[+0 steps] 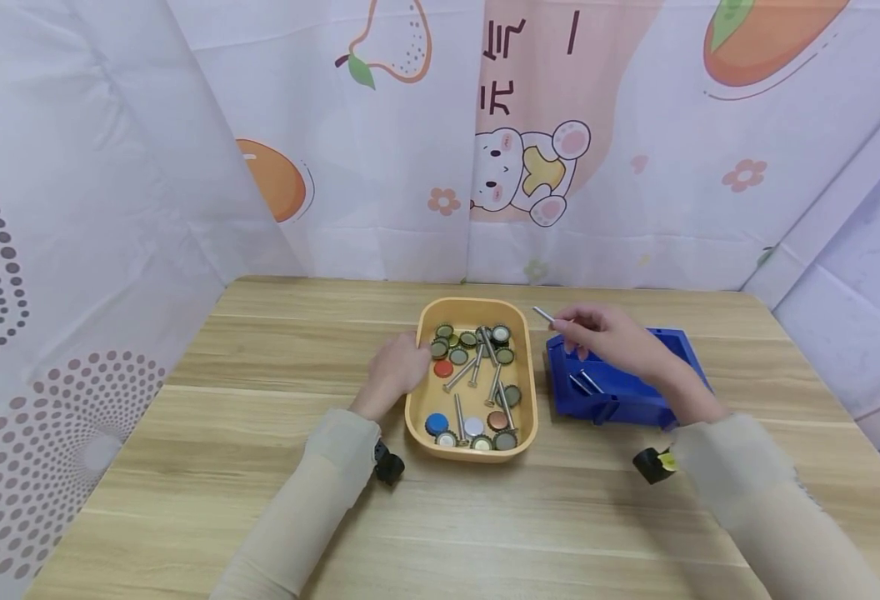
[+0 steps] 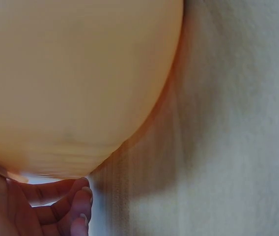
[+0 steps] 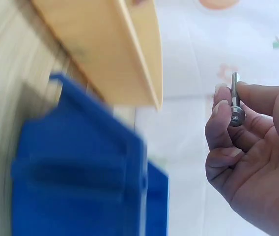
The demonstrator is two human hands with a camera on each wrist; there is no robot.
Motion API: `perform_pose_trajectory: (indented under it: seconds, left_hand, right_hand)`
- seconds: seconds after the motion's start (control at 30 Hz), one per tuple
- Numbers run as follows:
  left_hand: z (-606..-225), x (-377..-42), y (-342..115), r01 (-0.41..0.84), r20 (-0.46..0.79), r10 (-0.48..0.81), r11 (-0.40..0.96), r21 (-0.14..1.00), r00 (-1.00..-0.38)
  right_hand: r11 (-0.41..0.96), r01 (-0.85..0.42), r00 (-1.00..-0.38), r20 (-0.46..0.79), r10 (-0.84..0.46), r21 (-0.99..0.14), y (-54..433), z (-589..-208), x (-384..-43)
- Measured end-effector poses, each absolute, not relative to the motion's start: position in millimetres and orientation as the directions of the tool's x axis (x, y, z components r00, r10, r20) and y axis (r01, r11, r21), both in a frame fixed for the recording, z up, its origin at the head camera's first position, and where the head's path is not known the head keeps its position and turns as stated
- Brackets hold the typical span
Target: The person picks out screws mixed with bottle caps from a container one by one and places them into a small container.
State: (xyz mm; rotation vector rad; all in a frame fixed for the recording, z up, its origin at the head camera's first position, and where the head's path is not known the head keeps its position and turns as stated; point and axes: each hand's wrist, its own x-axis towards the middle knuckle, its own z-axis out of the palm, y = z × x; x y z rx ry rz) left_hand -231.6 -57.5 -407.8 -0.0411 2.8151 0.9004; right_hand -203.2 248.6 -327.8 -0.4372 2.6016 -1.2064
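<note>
A yellow-orange tray (image 1: 413, 417) holds bottle caps (image 1: 437, 424) in several colours and several metal bolts (image 1: 458, 417). My left hand (image 1: 397, 367) grips the tray's left rim; in the left wrist view its fingers (image 2: 75, 209) curl beside the outer wall. To the right, a blue bin (image 1: 635, 385) has a few bolts (image 1: 590, 382) lying in it. Over that bin's far left part, my right hand (image 1: 608, 335) pinches one bolt (image 3: 236, 98) between thumb and fingers. The bolt's head and part of its shank show in the right wrist view.
Both containers stand on a wood-grain table (image 1: 260, 467), with a narrow gap between them. A printed white curtain (image 1: 380, 242) hangs behind the table's far edge. Dark wrist cameras (image 1: 388, 463) stick out beneath both sleeves.
</note>
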Motion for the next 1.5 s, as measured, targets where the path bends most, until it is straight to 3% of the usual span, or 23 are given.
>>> perform_pose_trajectory:
  seconds: [0.43, 0.7, 1.13, 1.5]
  left_hand:
    - [-407.7, -231.9, -58.5, -0.075, -0.184, 0.039, 0.816, 0.573, -0.982]
    - [-407.5, -231.4, -59.5, -0.081, -0.186, 0.033, 0.815, 0.574, -0.982]
    - [-407.2, -231.7, -60.7, -0.088, -0.192, 0.03, 0.814, 0.574, -0.981]
    - [-407.5, -232.3, -57.6, -0.075, -0.175, 0.032, 0.815, 0.575, -0.984]
  right_hand:
    - [0.708, -0.192, -0.941, -0.078, -0.33, -0.68, 296.6, -335.7, -207.5]
    - [0.82, -0.289, -0.919, -0.097, -0.382, -0.494, 302.6, -344.2, -207.5]
    - [0.892, -0.349, -0.922, -0.067, -0.382, -0.286, 299.6, -357.6, -207.0]
    - [0.865, -0.377, -0.915, -0.01, -0.403, -0.331, 271.3, -339.0, -204.9]
